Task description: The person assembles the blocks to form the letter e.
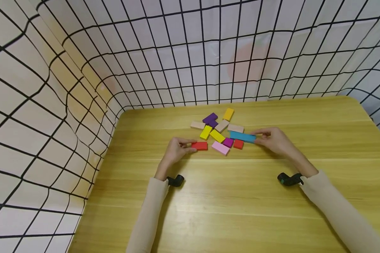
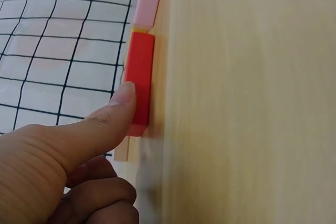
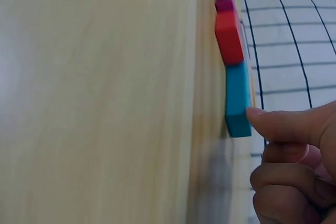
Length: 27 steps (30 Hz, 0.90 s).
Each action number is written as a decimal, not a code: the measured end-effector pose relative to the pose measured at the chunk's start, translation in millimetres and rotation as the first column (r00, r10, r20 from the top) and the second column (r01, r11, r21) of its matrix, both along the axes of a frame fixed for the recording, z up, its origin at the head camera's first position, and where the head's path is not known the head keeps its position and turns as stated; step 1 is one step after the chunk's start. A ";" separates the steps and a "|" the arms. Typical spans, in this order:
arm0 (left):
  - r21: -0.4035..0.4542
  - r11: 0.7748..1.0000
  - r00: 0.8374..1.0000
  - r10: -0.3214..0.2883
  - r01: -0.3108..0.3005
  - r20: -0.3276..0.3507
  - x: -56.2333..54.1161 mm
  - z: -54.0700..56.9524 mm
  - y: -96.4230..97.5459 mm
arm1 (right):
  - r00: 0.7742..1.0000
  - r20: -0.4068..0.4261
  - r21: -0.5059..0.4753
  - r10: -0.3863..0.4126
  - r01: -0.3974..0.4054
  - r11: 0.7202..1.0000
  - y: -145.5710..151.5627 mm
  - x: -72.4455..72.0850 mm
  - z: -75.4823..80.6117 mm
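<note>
My left hand (image 1: 175, 151) pinches the left end of a red block (image 1: 202, 146) between thumb and index finger. In the left wrist view the thumb lies against the red block (image 2: 140, 72), the other fingers curled below. Across the pile, my right hand (image 1: 276, 141) pinches the right end of a long blue block (image 1: 242, 137). The right wrist view shows the thumb tip on the blue block (image 3: 238, 98), whose far end meets a small red block (image 3: 229, 35). Between the hands lie a magenta block (image 1: 228, 142) and a pink block (image 1: 220, 148).
Behind these lie two yellow blocks (image 1: 217, 136), several beige blocks (image 1: 197, 125), purple pieces (image 1: 210, 118) and an orange-yellow block (image 1: 228, 114). Black wire mesh (image 1: 190, 66) over pale sheeting borders the wooden table (image 1: 228, 207) at the back and sides.
</note>
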<state>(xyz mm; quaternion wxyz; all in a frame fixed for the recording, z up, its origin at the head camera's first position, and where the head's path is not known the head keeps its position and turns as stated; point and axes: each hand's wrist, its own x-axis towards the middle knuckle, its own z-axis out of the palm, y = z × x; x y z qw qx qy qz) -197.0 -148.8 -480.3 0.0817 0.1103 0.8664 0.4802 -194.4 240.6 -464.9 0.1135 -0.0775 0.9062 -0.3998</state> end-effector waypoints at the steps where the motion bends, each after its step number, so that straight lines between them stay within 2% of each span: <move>1: -0.002 1.000 1.000 -0.002 0.002 0.005 1.3 0.6 -1.5 | 1.000 -0.009 0.017 0.005 -0.005 1.000 3.6 0.9 0.1; 8: 0.014 0.999 0.999 -0.029 0.028 0.039 7.0 3.4 -6.3 | 0.998 -0.047 0.036 0.036 -0.034 0.999 14.3 3.5 -6.7; 16: 0.004 0.999 0.998 -0.041 0.041 0.037 13.8 3.3 -6.3 | 0.996 -0.091 0.058 0.002 0.003 0.998 8.3 6.6 -10.5; 20: -0.013 0.999 0.999 -0.036 0.036 0.016 23.4 3.4 -10.4 | 0.994 -0.111 0.061 0.001 0.005 0.998 15.3 13.2 -8.6; 27: -0.013 0.999 0.999 -0.038 0.038 -0.003 47.2 3.0 -15.3 | 0.997 -0.072 0.069 0.022 -0.017 0.997 29.8 33.7 -7.6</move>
